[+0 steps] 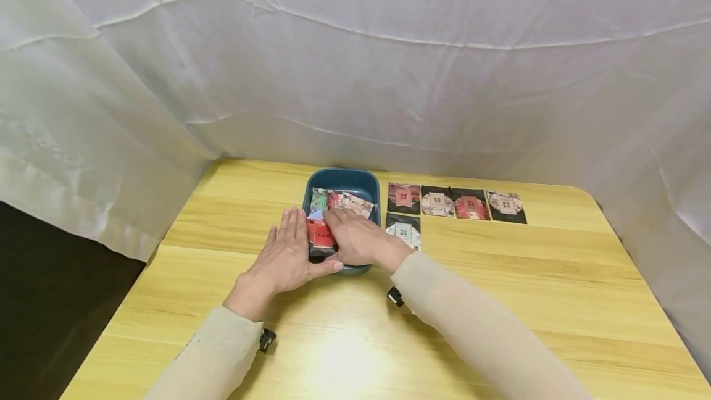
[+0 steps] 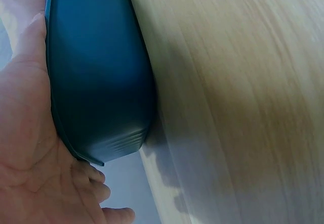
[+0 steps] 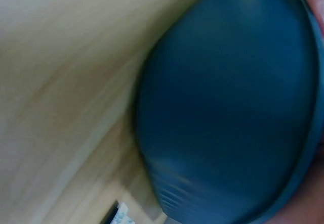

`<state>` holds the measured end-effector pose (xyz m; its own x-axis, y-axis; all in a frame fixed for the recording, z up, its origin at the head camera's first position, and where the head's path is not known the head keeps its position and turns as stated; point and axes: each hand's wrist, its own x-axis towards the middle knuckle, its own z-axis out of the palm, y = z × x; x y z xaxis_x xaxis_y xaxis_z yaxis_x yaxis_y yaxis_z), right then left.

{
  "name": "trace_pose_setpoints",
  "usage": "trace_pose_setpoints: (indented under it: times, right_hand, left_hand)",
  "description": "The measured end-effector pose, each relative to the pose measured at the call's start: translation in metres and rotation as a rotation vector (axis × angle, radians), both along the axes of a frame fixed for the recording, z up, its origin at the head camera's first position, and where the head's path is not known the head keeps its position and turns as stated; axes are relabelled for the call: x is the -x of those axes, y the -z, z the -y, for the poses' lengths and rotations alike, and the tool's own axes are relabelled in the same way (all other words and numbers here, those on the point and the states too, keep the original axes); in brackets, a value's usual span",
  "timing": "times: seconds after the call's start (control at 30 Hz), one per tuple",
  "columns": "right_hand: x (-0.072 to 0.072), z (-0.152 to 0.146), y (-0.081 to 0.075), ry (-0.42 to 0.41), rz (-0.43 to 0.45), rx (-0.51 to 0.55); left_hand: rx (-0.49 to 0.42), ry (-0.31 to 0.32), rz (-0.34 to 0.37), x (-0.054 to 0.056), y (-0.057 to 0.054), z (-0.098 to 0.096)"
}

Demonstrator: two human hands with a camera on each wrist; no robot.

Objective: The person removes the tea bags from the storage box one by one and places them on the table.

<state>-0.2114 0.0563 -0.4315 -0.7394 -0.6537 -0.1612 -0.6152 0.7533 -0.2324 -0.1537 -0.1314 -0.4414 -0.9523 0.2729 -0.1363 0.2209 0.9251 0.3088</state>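
Where the desk (image 1: 500,301) nears its back edge stands a blue tub (image 1: 344,177); the left hand (image 1: 282,259) lies straight-fingered along its rim, the right hand (image 1: 358,237) dips inside, grip unclear; five sachets (image 1: 471,205) lie out, other sachets (image 1: 321,237) remain inside.

The labels (image 1: 403,197) on the packets (image 1: 321,243) are too small to read.

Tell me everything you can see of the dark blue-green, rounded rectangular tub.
The dark blue-green, rounded rectangular tub, apparently smooth plastic, stands upright and open on the yellowish, wood-grained table. It has a projecting rim and fine parallel ridges near one end. Small, printed, foil-like packets lie inside. The person's left grip rests along its left rim; the right grip reaches inside, its contact with the tub unclear.
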Motion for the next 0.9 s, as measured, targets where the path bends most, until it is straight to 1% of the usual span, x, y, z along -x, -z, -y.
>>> trace_pose_setpoints:
  times: [0.37, 0.57, 0.9]
  right_hand:
    - [0.0008, -0.0003, 0.0073, 0.016, -0.043, -0.022]
    - [0.0005, -0.0003, 0.0083, 0.031, -0.029, -0.028]
    - [-0.0009, -0.0023, 0.0061, 0.047, -0.048, 0.003]
  left_hand:
    - [-0.004, -0.002, -0.007, -0.0002, 0.0007, 0.0002]
    - [-0.002, -0.003, -0.015, -0.0004, 0.0022, 0.0004]
    - [-0.005, 0.001, -0.031, -0.0006, 0.0020, 0.0001]
